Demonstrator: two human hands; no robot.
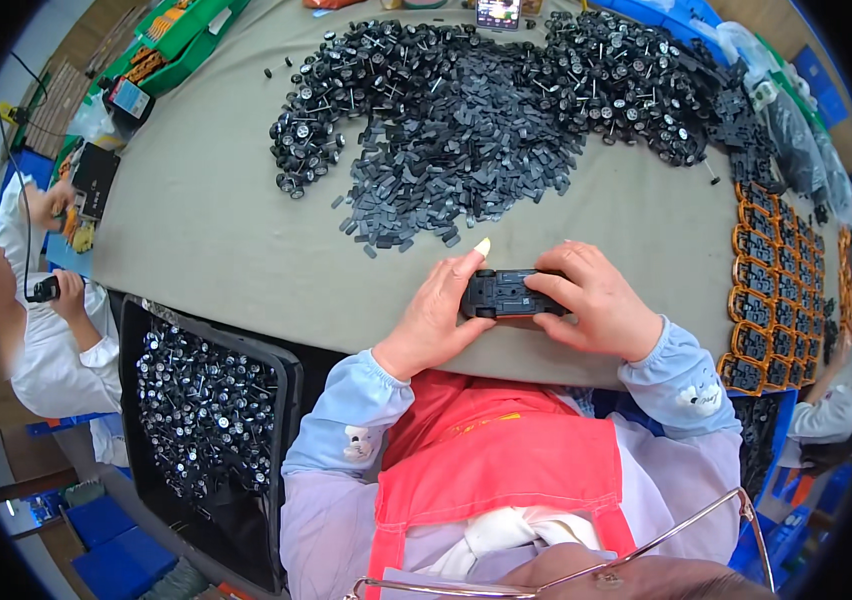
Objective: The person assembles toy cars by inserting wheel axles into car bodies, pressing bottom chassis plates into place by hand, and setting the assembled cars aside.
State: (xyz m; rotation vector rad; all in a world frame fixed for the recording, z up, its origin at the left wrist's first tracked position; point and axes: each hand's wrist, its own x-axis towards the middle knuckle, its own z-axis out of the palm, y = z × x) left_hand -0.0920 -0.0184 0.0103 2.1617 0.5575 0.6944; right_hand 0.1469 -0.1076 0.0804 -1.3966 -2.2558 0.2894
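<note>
Near the table's front edge, a black toy car chassis lies on its back, its flat underside facing up. My left hand grips its left end, thumb along the near side. A pale yellow cover sits on one left fingertip. My right hand holds the other end, fingers over the top and thumb at the near edge. Beyond my hands spreads a heap of small flat dark grey plastic pieces. Black wheels on metal axles are piled behind and around it, with another wheel pile on the right.
Orange-framed car parts stand in rows at the right table edge. A black bin of wheels sits at my left. Green trays occupy the far left. A co-worker works at left; another person's arm shows at right.
</note>
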